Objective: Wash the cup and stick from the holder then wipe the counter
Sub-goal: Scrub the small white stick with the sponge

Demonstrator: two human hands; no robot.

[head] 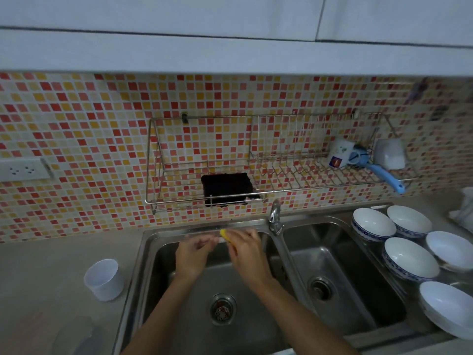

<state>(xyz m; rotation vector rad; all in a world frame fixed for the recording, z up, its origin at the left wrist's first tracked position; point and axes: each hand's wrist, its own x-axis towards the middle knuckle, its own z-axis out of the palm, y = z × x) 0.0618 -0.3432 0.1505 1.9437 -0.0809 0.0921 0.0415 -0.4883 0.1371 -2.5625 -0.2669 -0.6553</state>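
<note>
Both my hands are over the left sink basin (163, 290), near its back rim. My right hand (245, 252) grips a yellow sponge (225, 234). My left hand (194, 254) pinches a thin pale stick (217, 239) whose tip meets the sponge; the stick is blurred and mostly hidden. A white plastic cup (104, 279) stands upright on the counter left of the sink. The wire holder (281, 185) hangs on the tiled wall above the sink.
The holder carries a dark cloth (225, 189), a white mug (341, 153), a blue-handled tool (384, 175) and a white container (390, 153). The faucet (275, 217) rises between the basins. Several white bowls (409, 260) sit right of the sink. A wall socket (23, 170) is at left.
</note>
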